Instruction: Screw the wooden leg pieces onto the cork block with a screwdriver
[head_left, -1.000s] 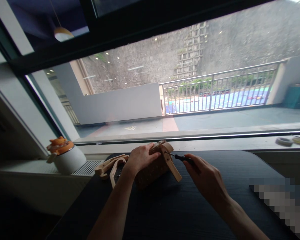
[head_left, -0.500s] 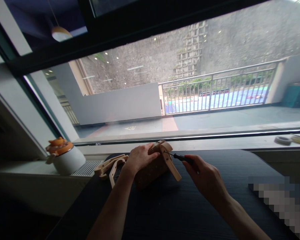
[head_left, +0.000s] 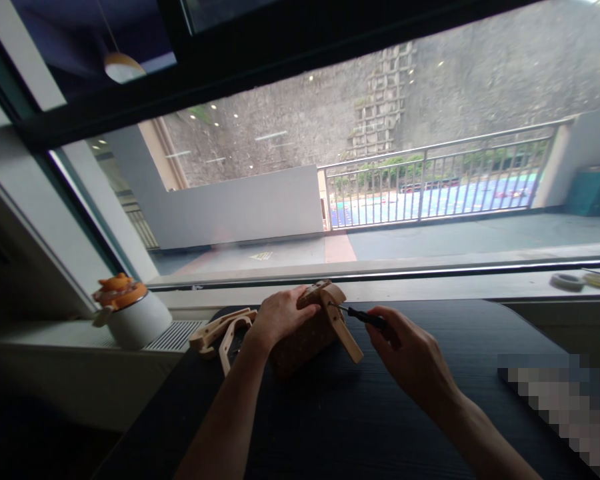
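A dark brown wooden block (head_left: 303, 347) rests on the black table, with a curved pale wooden piece (head_left: 347, 339) against its right end. My left hand (head_left: 283, 317) is closed over the top of the block, its thumb toward the pale piece. In my right hand (head_left: 405, 340) is a screwdriver (head_left: 367, 318) with a black handle. Its tip meets the pale piece near a hole in the upper part; whether a screw sits there is too small to tell. Left of the block lie more pale wooden pieces (head_left: 227, 347), partly hidden behind my left forearm.
The table (head_left: 380, 427) stands against a window sill. On the sill at left is a white jar (head_left: 137, 320) with an orange animal-shaped lid, beside a vent grille (head_left: 173, 336). Tape rolls (head_left: 567, 282) lie at the right. A blurred-out flat object (head_left: 555, 400) is at the table's right edge.
Almost nothing differs. The fingers of my right hand have shifted slightly around the screwdriver handle, while its tip stays at the same spot.
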A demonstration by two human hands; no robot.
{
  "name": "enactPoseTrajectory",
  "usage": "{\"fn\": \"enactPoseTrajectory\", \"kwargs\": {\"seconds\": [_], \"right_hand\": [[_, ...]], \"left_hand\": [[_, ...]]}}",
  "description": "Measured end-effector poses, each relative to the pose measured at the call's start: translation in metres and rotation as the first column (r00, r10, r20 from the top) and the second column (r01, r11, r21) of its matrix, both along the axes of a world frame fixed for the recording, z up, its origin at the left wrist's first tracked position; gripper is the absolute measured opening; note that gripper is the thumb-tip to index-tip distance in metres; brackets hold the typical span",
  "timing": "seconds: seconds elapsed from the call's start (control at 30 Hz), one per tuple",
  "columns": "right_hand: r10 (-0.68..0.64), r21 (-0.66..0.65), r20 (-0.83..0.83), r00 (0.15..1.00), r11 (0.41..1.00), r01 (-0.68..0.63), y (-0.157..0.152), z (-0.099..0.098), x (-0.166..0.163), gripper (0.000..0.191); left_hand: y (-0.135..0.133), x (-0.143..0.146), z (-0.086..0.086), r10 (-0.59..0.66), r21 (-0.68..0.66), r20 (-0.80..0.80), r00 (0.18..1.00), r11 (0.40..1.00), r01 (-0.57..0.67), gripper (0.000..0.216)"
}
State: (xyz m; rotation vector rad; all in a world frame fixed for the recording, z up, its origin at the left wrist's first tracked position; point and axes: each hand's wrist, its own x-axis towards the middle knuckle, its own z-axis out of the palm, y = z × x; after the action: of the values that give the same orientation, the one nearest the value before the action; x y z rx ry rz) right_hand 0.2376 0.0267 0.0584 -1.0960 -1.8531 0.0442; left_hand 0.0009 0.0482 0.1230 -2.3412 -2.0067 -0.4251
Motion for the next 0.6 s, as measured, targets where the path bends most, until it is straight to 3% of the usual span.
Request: {"fn": "enactPoseTrajectory", "kwargs": {"seconds": [0.27,0.6], "right_hand": [[-0.003,0.040,0.028,1.000,0.999,0.002,0.0041,-0.0041,0.0012,0.022],[-0.072,-0.054,0.100,0.992,0.995,0.078,0.0026,-0.0040,0.0040,0.028]], "left_hand": [[0.0010,0.0003,0.0012,-0.003,-0.017,0.002,1.000,1.000,0.003,0.051],[0.0016,-0.0012,-0.0002,0.002,-0.024,0.008,1.000,1.000,-0.002,0.054]]}}
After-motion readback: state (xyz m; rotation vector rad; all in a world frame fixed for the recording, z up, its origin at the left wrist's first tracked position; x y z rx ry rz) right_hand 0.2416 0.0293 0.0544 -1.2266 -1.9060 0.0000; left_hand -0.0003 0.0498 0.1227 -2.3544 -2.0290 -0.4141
